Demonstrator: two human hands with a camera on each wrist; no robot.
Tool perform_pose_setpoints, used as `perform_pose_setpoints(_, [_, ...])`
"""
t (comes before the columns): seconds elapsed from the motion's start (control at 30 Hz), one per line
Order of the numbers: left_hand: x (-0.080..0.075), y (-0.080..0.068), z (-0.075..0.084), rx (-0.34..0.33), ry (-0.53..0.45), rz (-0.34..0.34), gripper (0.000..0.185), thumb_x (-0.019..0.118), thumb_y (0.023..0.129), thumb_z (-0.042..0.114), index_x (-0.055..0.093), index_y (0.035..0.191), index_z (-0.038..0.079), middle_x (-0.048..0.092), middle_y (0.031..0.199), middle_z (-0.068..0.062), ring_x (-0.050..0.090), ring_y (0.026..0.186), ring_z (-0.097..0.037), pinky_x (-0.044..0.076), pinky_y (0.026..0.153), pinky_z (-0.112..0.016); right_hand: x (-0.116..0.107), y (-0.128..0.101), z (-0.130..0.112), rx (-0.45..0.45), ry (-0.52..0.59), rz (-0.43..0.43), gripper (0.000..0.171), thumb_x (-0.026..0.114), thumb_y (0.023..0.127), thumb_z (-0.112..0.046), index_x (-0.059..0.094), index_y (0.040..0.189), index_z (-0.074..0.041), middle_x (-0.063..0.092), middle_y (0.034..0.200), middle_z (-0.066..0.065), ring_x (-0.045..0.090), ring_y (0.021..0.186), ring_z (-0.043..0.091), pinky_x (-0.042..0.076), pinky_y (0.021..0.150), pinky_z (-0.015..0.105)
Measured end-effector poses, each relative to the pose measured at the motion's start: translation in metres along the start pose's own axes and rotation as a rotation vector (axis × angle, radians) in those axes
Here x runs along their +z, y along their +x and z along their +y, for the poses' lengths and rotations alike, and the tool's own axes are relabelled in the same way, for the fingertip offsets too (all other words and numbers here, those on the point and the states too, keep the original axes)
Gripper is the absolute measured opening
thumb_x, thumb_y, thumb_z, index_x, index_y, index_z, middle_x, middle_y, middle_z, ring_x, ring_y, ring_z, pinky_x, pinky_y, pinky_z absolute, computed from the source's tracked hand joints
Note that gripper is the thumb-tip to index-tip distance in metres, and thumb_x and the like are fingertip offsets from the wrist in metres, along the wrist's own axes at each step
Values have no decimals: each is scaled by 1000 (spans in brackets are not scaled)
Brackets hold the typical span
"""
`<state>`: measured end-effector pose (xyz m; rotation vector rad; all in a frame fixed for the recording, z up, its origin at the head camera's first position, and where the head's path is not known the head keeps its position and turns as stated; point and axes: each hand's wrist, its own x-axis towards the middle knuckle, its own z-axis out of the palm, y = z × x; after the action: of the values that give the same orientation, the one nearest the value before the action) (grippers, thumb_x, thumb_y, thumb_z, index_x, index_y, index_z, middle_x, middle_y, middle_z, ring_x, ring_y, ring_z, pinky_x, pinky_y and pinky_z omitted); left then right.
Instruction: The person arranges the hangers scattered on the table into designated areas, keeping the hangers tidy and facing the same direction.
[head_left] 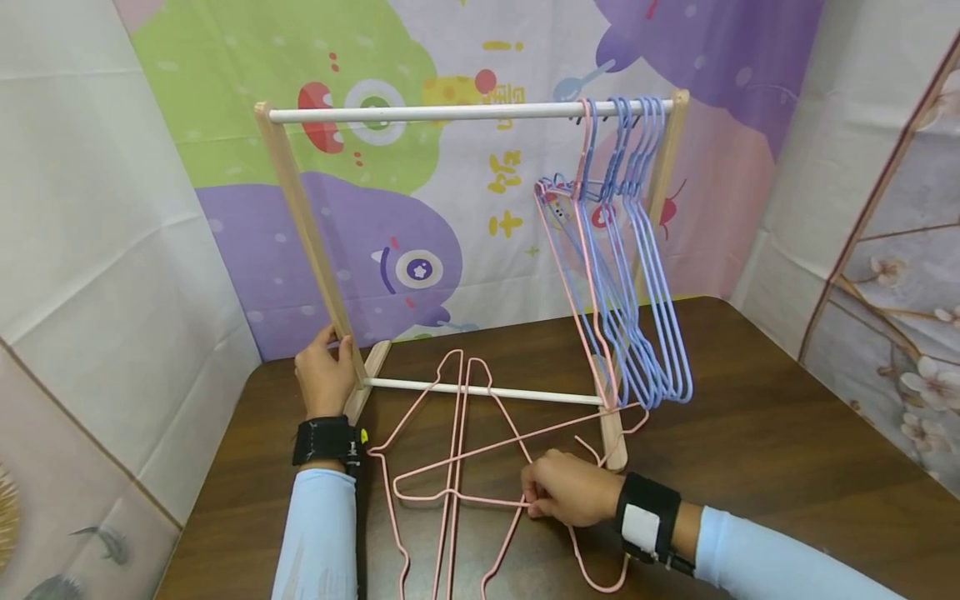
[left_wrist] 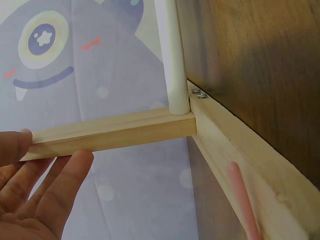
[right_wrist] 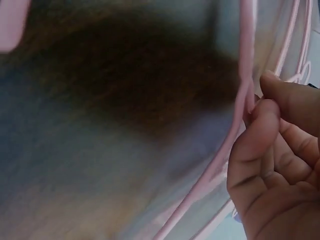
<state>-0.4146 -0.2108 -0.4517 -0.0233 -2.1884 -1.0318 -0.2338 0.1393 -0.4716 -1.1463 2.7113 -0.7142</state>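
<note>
A small wooden clothes rack [head_left: 307,225] with a white top rail [head_left: 450,112] stands on a dark brown table [head_left: 787,467]. My left hand [head_left: 333,346] grips the rack's left post just above its foot. In the left wrist view the thumb and fingers [left_wrist: 60,175] lie on either side of the post [left_wrist: 115,131]. Several pink wire hangers [head_left: 457,450] lie tangled on the table in front of the rack. My right hand [head_left: 531,500] pinches the wire of one of them; the right wrist view shows the fingertips [right_wrist: 262,107] closed on the pink wire [right_wrist: 240,115].
Several blue hangers and one pink one [head_left: 637,317] hang bunched at the right end of the rail. The rack's white lower rod [head_left: 487,390] crosses above the loose hangers. Cloth backdrops wall the table at the back and on both sides.
</note>
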Motion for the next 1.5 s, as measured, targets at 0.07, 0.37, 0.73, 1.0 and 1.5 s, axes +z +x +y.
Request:
perform_pose_setpoints(0.07, [0, 0, 0, -2, 1, -3, 25, 69, 98, 13, 72, 120, 3, 75, 112, -17, 68, 109, -44, 49, 94, -61, 0, 1, 1, -1, 8, -7, 23, 82, 85, -9, 62, 75, -15, 55, 64, -15, 45, 58, -7, 39, 54, 14])
perform_pose_setpoints(0.37, [-1, 0, 2, -15, 1, -4, 27, 69, 98, 15, 72, 122, 2, 74, 114, -17, 68, 109, -43, 49, 95, -59, -17, -2, -18, 119, 195, 106, 9, 74, 94, -15, 68, 92, -9, 60, 67, -11, 51, 54, -2, 45, 52, 19])
perform_pose_setpoints(0.73, [3, 3, 1, -23, 0, -22, 30, 68, 99, 16, 70, 127, 3, 74, 116, -16, 69, 107, -42, 50, 95, -58, 16, -27, -59, 621, 1389, 157, 19, 57, 105, -17, 66, 96, -3, 66, 75, 1, 59, 62, 3, 51, 61, 17])
perform_pose_setpoints(1.0, [-1, 0, 2, -19, -2, -11, 29, 69, 99, 14, 71, 125, 3, 74, 115, -17, 67, 111, -43, 49, 97, -59, 38, -30, -63, 703, 1606, 329, 13, 52, 105, -10, 62, 100, -3, 63, 81, 4, 61, 71, 7, 52, 68, 18])
perform_pose_setpoints(1.5, [-2, 0, 4, -19, 5, -16, 29, 69, 98, 14, 71, 125, 2, 74, 114, -18, 67, 112, -43, 48, 97, -58, 53, -18, -67, 675, 1883, 654, 13, 48, 107, -16, 56, 103, -7, 62, 90, 4, 56, 80, 9, 46, 73, 18])
